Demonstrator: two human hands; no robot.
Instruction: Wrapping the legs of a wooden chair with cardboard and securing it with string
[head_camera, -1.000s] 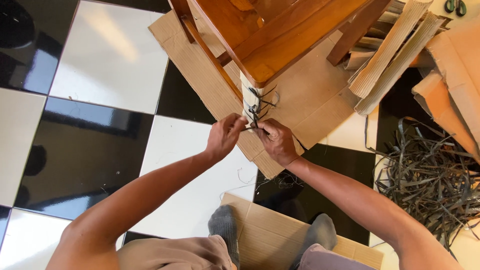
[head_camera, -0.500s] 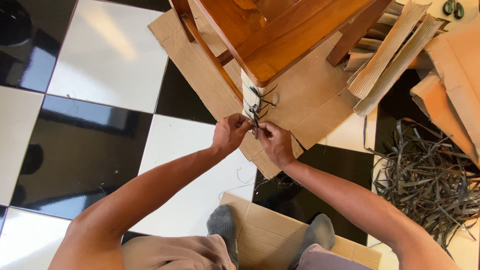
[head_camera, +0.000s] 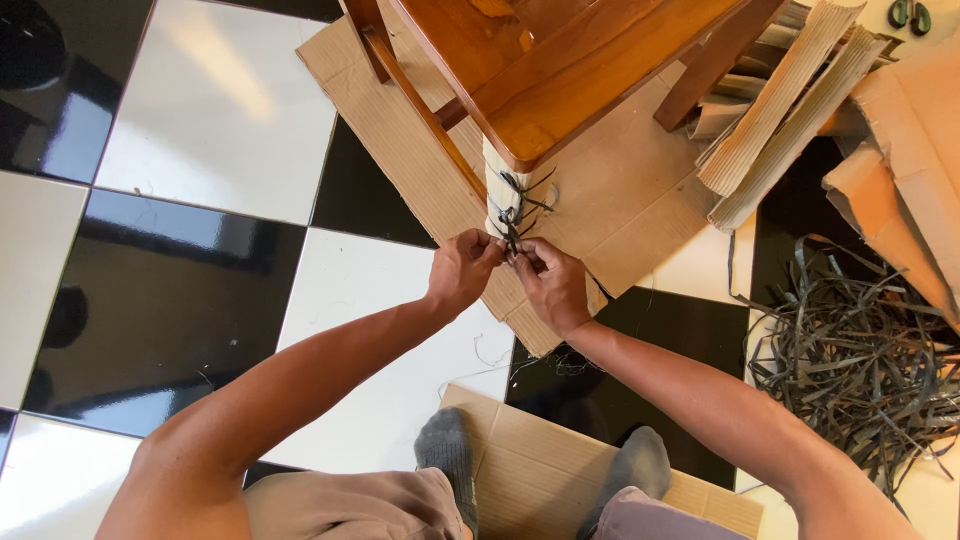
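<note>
A thin black strap (head_camera: 512, 232) is tied around the wrapped leg (head_camera: 503, 195) of a wooden chair (head_camera: 560, 70), low on the leg where a pale padding covers the wood. The strap runs across the leg, and its loose ends hang down toward the person, so its free part lies along the line from the leg to the hands. Both hands are met directly at these ends. The left hand (head_camera: 462, 272) is closed, with the fingertips pinched on the strap from the left side. The right hand (head_camera: 553, 285) is also closed on the strap from the right side, thumb on top. The two hands are almost touching, and neither is clearly nearer to the knot. Both forearms are stretched forward and brought together in a narrow V. The leg stands on a flat cardboard sheet (head_camera: 400, 130), near its front corner, on the black and white tiled floor (head_camera: 200, 200). At the right, well apart, a pile of black straps (head_camera: 850, 350) and rolled corrugated cardboard (head_camera: 790, 110) are seen.
</note>
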